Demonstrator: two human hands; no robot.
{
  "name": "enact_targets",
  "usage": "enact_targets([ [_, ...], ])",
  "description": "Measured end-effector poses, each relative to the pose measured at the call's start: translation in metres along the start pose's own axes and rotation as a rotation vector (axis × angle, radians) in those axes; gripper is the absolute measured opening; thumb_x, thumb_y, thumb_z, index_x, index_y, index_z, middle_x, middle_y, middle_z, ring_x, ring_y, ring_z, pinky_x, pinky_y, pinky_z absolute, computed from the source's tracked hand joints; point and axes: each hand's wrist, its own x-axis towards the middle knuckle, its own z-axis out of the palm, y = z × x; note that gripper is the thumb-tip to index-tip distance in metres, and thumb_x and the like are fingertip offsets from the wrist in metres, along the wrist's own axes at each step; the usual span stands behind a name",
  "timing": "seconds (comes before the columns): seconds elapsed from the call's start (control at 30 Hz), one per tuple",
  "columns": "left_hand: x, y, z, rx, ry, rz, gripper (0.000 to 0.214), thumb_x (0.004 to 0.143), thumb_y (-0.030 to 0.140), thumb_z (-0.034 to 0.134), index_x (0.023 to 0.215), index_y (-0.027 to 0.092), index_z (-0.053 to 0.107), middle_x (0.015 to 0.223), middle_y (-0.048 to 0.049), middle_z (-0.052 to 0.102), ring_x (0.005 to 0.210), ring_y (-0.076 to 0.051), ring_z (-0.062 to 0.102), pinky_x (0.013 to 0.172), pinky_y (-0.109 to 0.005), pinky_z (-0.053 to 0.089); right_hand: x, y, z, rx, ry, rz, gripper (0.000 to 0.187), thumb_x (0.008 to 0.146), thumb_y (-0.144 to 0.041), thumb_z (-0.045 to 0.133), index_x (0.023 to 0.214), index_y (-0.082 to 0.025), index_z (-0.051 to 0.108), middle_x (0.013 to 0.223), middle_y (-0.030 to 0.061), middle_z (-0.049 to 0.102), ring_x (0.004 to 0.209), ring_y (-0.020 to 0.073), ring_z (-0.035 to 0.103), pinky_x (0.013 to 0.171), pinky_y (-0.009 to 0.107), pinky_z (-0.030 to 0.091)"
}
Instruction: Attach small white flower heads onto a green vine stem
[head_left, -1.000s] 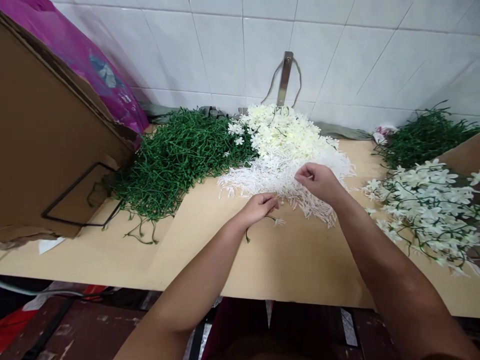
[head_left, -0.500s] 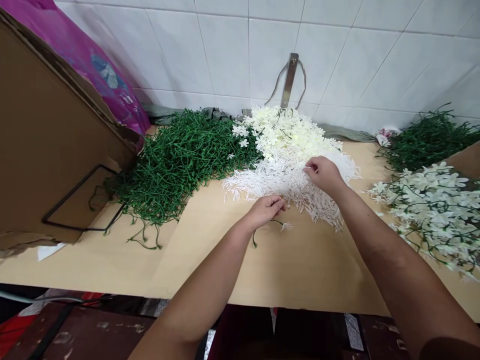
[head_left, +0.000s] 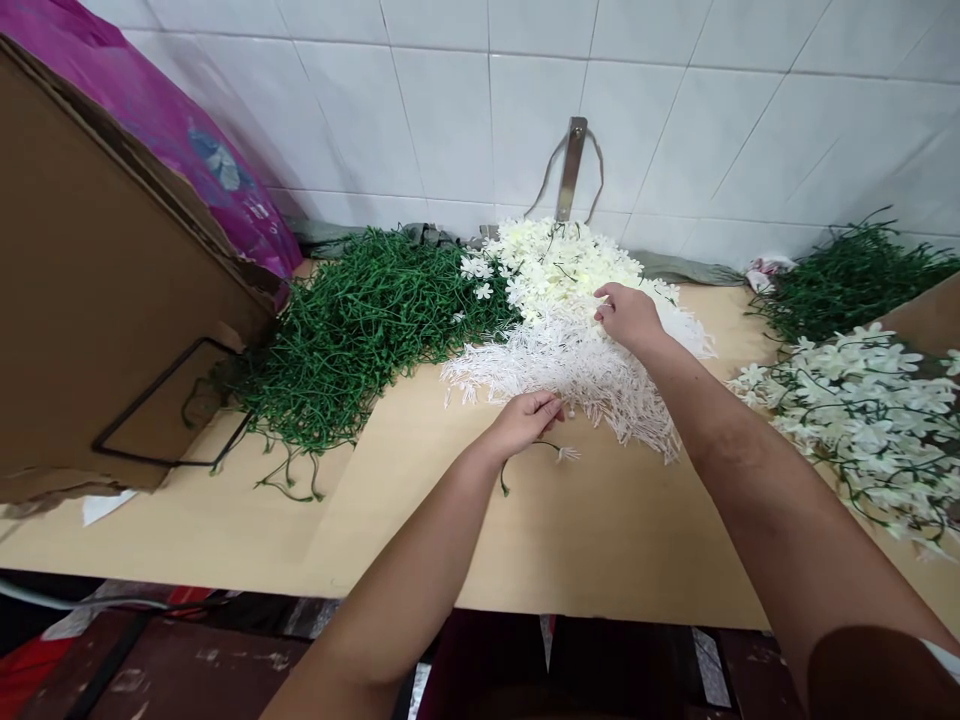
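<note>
My left hand is closed on a thin green stem with a small white tip, held just above the tan table. My right hand reaches further back, fingers curled at the edge where the heap of cream flower heads meets the pile of white feathery sprigs. Whether the right fingers hold anything is hidden. The white sprigs lie between my two hands.
A big tangle of green stems lies to the left, another green pile at the back right. Assembled white flower stems lie at the right. A cardboard box with a pink bag stands left. A tiled wall is behind.
My right hand moved away from me, from the white sprigs up to the edge of the cream flower heap. My left hand stayed put with the green stem.
</note>
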Motion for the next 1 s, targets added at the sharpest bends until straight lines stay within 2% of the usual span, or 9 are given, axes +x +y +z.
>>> enact_targets([
  [0.07, 0.000, -0.001, 0.000, -0.006, -0.004, 0.005, 0.042, 0.075, 0.058, 0.054, 0.071, 0.016, 0.055, 0.052, 0.0055, 0.039, 0.046, -0.006, 0.033, 0.044, -0.019, 0.025, 0.002, -0.005, 0.001, -0.256, -0.070, -0.064, 0.040, 0.078, -0.005, 0.051, 0.115, -0.017, 0.059, 0.093, 0.0117, 0.070, 0.086, 0.0244, 0.063, 0.069, 0.032, 0.042],
  [0.17, 0.001, -0.001, -0.001, 0.014, -0.004, 0.009, 0.043, 0.075, 0.058, 0.052, 0.071, 0.015, 0.055, 0.052, 0.0054, 0.039, 0.046, -0.006, 0.033, 0.044, -0.019, 0.026, 0.002, -0.011, 0.004, -0.540, -0.160, -0.150, 0.041, 0.076, -0.005, 0.052, 0.114, -0.017, 0.060, 0.095, 0.0154, 0.070, 0.089, 0.0283, 0.063, 0.070, 0.034, 0.041],
  [0.4, 0.001, 0.000, -0.001, 0.036, -0.008, 0.019, 0.041, 0.077, 0.056, 0.051, 0.070, 0.016, 0.055, 0.051, 0.0057, 0.039, 0.045, -0.006, 0.034, 0.044, -0.020, 0.027, 0.004, -0.018, 0.006, -0.683, -0.170, -0.163, 0.035, 0.075, -0.004, 0.049, 0.106, -0.014, 0.060, 0.088, 0.0183, 0.069, 0.083, 0.0284, 0.064, 0.069, 0.034, 0.039],
  [0.5, 0.000, 0.001, -0.001, 0.040, -0.003, 0.014, 0.040, 0.077, 0.055, 0.052, 0.069, 0.016, 0.055, 0.051, 0.0059, 0.039, 0.044, -0.006, 0.033, 0.044, -0.020, 0.026, 0.005, -0.011, 0.000, -0.579, -0.116, -0.129, 0.030, 0.075, -0.006, 0.049, 0.102, -0.014, 0.061, 0.091, 0.0180, 0.069, 0.083, 0.0283, 0.063, 0.068, 0.034, 0.039],
  [0.57, 0.000, 0.002, 0.000, 0.033, 0.001, 0.006, 0.038, 0.076, 0.054, 0.053, 0.068, 0.016, 0.055, 0.050, 0.0061, 0.038, 0.044, -0.006, 0.033, 0.043, -0.019, 0.026, -0.001, -0.004, -0.005, -0.421, -0.011, -0.094, 0.023, 0.078, -0.010, 0.049, 0.096, -0.015, 0.062, 0.089, 0.0157, 0.069, 0.082, 0.0273, 0.062, 0.069, 0.035, 0.040],
  [0.7, 0.001, 0.007, 0.003, -0.047, 0.029, -0.032, 0.036, 0.076, 0.050, 0.055, 0.067, 0.016, 0.055, 0.048, 0.0063, 0.038, 0.043, -0.005, 0.032, 0.043, -0.019, 0.025, -0.036, 0.007, -0.005, 0.136, 0.162, -0.068, 0.013, 0.084, -0.021, 0.046, 0.087, -0.018, 0.058, 0.077, 0.0068, 0.066, 0.072, 0.0206, 0.060, 0.067, 0.033, 0.043],
  [0.8, 0.000, 0.011, 0.003, -0.148, 0.059, 0.004, 0.037, 0.074, 0.051, 0.058, 0.071, 0.014, 0.058, 0.052, 0.0052, 0.043, 0.046, -0.005, 0.038, 0.045, -0.019, 0.029, -0.076, 0.002, 0.008, 0.484, 0.089, -0.157, 0.012, 0.083, -0.030, 0.049, 0.083, -0.019, 0.055, 0.074, 0.0035, 0.063, 0.067, 0.0166, 0.058, 0.064, 0.030, 0.044],
  [0.9, -0.002, 0.013, 0.001, -0.248, 0.072, 0.058, 0.045, 0.070, 0.058, 0.061, 0.077, 0.013, 0.059, 0.061, 0.0025, 0.053, 0.052, -0.006, 0.046, 0.050, -0.019, 0.036, -0.109, -0.008, 0.023, 0.509, 0.033, -0.287, 0.008, 0.081, -0.028, 0.053, 0.079, -0.021, 0.057, 0.078, 0.0037, 0.060, 0.070, 0.0155, 0.054, 0.066, 0.030, 0.045],
  [1.0, -0.004, 0.013, 0.001, -0.321, 0.073, 0.039, 0.048, 0.065, 0.060, 0.066, 0.074, 0.014, 0.055, 0.065, 0.0020, 0.056, 0.052, -0.006, 0.049, 0.050, -0.019, 0.040, -0.127, -0.013, 0.037, 0.526, 0.010, -0.308, 0.007, 0.080, -0.024, 0.053, 0.078, -0.022, 0.059, 0.081, 0.0046, 0.057, 0.073, 0.0162, 0.053, 0.067, 0.031, 0.045],
])
